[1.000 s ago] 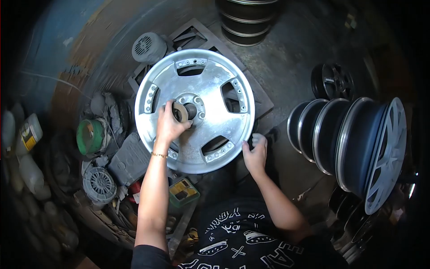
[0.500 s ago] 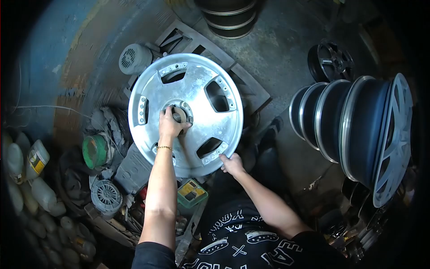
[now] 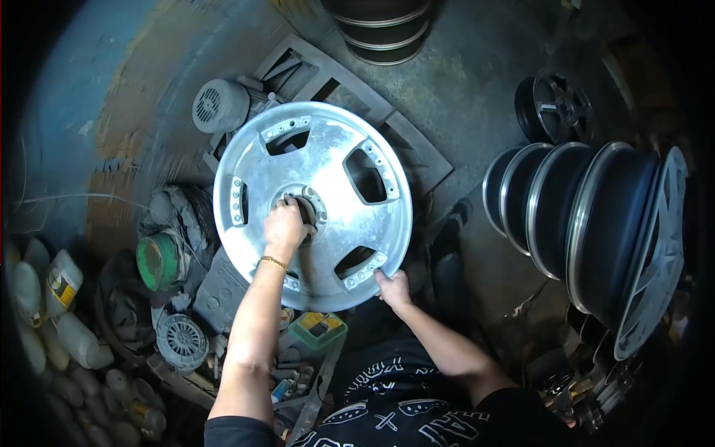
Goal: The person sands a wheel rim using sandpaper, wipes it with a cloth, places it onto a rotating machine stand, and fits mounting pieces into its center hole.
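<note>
A large silver wheel rim (image 3: 335,164) with cut-out windows and small bolts lies face up in front of me. At its hub, my left hand (image 3: 286,225) is closed around a ring-shaped piece (image 3: 305,214), mostly hidden by the fingers and sitting at the centre hole. My right hand (image 3: 392,287) grips the rim's lower right edge, thumb on top and the other fingers partly hidden below.
Stacked wheels (image 3: 596,223) stand at the right, with a dark wheel (image 3: 555,108) behind. A metal frame (image 3: 357,86), a motor (image 3: 220,106), green tape (image 3: 156,262), a green box (image 3: 319,328) and plastic bottles (image 3: 78,339) surround the rim.
My right hand has moved left from beside the rim onto its lower edge. The ring in my left hand has come down against the hub. The whole view has shifted somewhat.
</note>
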A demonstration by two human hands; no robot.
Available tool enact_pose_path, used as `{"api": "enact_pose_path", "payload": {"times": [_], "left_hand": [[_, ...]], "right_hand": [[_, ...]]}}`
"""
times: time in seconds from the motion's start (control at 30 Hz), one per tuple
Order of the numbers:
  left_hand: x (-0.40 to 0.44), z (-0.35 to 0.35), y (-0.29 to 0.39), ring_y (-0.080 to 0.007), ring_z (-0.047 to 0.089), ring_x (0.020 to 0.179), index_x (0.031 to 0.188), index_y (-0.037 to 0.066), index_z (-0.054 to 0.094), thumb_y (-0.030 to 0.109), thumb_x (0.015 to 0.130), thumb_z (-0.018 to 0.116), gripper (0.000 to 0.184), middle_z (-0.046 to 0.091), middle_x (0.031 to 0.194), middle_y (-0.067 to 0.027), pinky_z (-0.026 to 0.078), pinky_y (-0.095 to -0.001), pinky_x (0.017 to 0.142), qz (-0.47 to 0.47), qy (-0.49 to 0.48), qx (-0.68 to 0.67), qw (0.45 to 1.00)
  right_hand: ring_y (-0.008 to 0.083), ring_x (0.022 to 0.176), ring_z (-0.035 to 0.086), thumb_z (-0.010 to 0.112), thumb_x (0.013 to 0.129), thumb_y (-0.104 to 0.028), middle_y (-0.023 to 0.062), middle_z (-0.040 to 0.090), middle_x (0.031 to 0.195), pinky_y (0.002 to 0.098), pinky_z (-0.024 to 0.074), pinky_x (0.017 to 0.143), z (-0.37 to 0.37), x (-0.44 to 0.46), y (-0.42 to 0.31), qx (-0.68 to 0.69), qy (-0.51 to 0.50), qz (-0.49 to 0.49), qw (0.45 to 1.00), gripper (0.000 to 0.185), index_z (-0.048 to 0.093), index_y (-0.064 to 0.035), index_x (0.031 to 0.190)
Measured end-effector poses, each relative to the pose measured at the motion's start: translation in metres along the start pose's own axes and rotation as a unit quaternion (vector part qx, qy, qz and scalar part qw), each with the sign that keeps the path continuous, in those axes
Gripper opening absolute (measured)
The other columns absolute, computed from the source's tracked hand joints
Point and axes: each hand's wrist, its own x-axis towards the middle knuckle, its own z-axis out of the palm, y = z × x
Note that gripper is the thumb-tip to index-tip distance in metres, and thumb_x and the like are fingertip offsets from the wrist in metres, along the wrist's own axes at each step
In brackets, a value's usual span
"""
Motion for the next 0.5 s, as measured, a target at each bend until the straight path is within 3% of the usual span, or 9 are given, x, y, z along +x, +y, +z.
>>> {"api": "enact_pose_path", "payload": {"times": [0.17, 0.27, 0.33, 0.4, 0.43, 0.47, 0.5], "left_hand": [[0.015, -0.01, 0.011, -0.0284, 0.071, 0.094, 0.115, -0.006, 0.057, 0.036, 0.06, 0.09, 0.076, 0.071, 0.101, -0.0177, 0.058, -0.0354, 0.079, 0.039, -0.074, 0.1, 0.992], [0.024, -0.011, 0.013, -0.0284, 0.071, 0.093, 0.105, -0.003, 0.06, 0.031, 0.058, 0.091, 0.066, 0.072, 0.098, -0.0179, 0.058, -0.0357, 0.079, 0.052, -0.074, 0.109, 0.99], [0.022, -0.01, 0.01, -0.0285, 0.071, 0.094, 0.105, -0.003, 0.059, 0.031, 0.056, 0.092, 0.068, 0.071, 0.098, -0.0183, 0.058, -0.0363, 0.08, 0.041, -0.076, 0.101, 0.991], [0.023, -0.009, 0.01, -0.0296, 0.071, 0.094, 0.105, -0.003, 0.058, 0.03, 0.054, 0.093, 0.07, 0.07, 0.098, -0.0202, 0.058, -0.0366, 0.08, 0.045, -0.079, 0.089, 0.992], [0.021, -0.009, 0.009, -0.0302, 0.071, 0.093, 0.104, -0.003, 0.057, 0.03, 0.055, 0.093, 0.07, 0.07, 0.098, -0.0201, 0.058, -0.0368, 0.079, 0.046, -0.073, 0.086, 0.993], [0.019, -0.008, 0.007, -0.0308, 0.071, 0.092, 0.104, -0.003, 0.057, 0.03, 0.055, 0.093, 0.069, 0.07, 0.097, -0.02, 0.058, -0.037, 0.079, 0.049, -0.067, 0.083, 0.993], [0.017, -0.008, 0.007, -0.0314, 0.071, 0.092, 0.104, -0.004, 0.056, 0.03, 0.056, 0.092, 0.069, 0.07, 0.097, -0.02, 0.058, -0.0373, 0.078, 0.059, -0.053, 0.091, 0.993]], "right_hand": [[0.0168, 0.056, 0.067, 0.071, 0.087, -0.025, 0.0098, 0.069, 0.067, 0.0327, 0.0535, 0.056, -0.007, -0.016, -0.005, -0.044, -0.022, -0.007, 0.999, 0.027, 0.07, 0.0014, 0.08], [0.0135, 0.05, 0.061, 0.068, 0.091, -0.028, 0.0069, 0.064, 0.06, 0.0287, 0.048, 0.047, 0.002, -0.019, -0.003, -0.029, -0.016, -0.029, 0.999, 0.031, 0.068, 0.0001, 0.078], [0.0114, 0.05, 0.059, 0.066, 0.091, -0.023, 0.0042, 0.062, 0.059, 0.0281, 0.0473, 0.046, 0.018, -0.01, 0.025, -0.037, 0.064, -0.132, 0.988, 0.027, 0.067, 0.0001, 0.077], [0.0107, 0.05, 0.057, 0.068, 0.09, -0.024, 0.0032, 0.062, 0.06, 0.0279, 0.0482, 0.048, 0.015, -0.014, 0.018, 0.006, 0.012, -0.09, 0.996, 0.026, 0.067, -0.0001, 0.08], [0.011, 0.052, 0.058, 0.071, 0.089, -0.028, 0.0026, 0.062, 0.063, 0.0269, 0.049, 0.051, 0.002, -0.016, 0.009, 0.007, -0.069, -0.026, 0.997, 0.03, 0.066, 0.0002, 0.082], [0.0199, 0.07, 0.068, 0.072, 0.087, -0.041, 0.0084, 0.071, 0.076, 0.0353, 0.0535, 0.063, -0.02, -0.009, 0.005, -0.066, -0.194, 0.013, 0.979, 0.04, 0.071, -0.0004, 0.088], [0.0176, 0.075, 0.068, 0.074, 0.085, -0.04, 0.0092, 0.071, 0.082, 0.0336, 0.0539, 0.064, -0.043, 0.003, 0.005, -0.105, -0.274, -0.076, 0.953, 0.04, 0.071, -0.0004, 0.091]]}}
